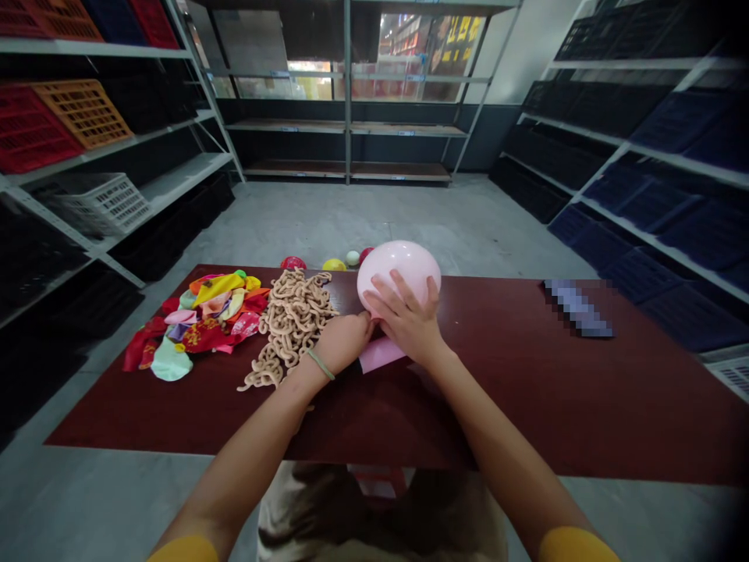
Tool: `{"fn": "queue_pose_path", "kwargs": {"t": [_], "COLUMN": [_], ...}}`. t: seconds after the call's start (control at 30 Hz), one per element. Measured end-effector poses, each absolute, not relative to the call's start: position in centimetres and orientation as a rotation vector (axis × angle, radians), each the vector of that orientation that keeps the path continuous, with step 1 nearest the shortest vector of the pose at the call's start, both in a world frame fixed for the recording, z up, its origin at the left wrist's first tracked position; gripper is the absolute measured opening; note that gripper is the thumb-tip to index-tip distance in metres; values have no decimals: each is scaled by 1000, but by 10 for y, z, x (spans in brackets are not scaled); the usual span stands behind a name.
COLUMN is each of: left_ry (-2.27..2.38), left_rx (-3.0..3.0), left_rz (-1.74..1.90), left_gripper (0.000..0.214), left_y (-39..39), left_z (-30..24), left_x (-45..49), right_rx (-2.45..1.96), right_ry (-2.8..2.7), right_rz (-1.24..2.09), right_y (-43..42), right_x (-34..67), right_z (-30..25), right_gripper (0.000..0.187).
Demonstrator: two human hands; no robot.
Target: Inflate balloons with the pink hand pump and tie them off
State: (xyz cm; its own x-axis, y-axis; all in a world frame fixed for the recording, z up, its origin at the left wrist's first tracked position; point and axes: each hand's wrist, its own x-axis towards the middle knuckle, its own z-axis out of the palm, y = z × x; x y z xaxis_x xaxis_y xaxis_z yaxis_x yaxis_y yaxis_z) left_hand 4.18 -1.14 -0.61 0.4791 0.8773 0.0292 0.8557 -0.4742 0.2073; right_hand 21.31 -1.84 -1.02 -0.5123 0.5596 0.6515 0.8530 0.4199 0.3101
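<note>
The dark red worktop [515,390] lies under both hands and reaches far out to each side of them. Metal shelves [117,148] with crates stand well apart from the hands, on the left, on the right and behind.

Just beyond the hands sits a pink balloon [401,269], blown up and round, with its lower end near the worktop. The right hand [409,320] rests on the near side of the balloon with the fingers spread flat against it, so it is open and presses on the balloon but does not close around it. The left hand [342,339] is curled tight at the bottom of the balloon, touching the right hand; it seems to pinch the balloon's neck, but the exact hold is hidden. A green band is on the left wrist.

To the left of the left hand, just beside it, lies a heap of beige cord [289,320]. Further left is a pile of flat coloured balloons [199,320]. Under the hands a pink sheet [380,355] shows. Beyond the balloon, past the far edge of the worktop, a few small balls [335,264] lie on the floor.
</note>
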Motion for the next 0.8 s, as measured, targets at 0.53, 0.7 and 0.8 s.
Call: {"fn": "queue_pose_path", "kwargs": {"t": [0.53, 0.7, 0.8], "left_ry": [1504, 1497, 1390], "left_rx": [2454, 2428, 2281], "left_rz": [222, 259, 440], "left_gripper": [47, 47, 45], "left_y": [-18, -19, -16], "left_z": [0, 5, 5], "left_x": [44, 43, 38], "right_rx": [-1110, -1087, -1051], "right_ry": [-2212, -2162, -2113], "right_rz": [-826, -900, -975], "right_y": [-13, -12, -11], "right_x": [214, 216, 220], "right_z": [-18, -21, -18], "right_gripper": [35, 36, 33]}}
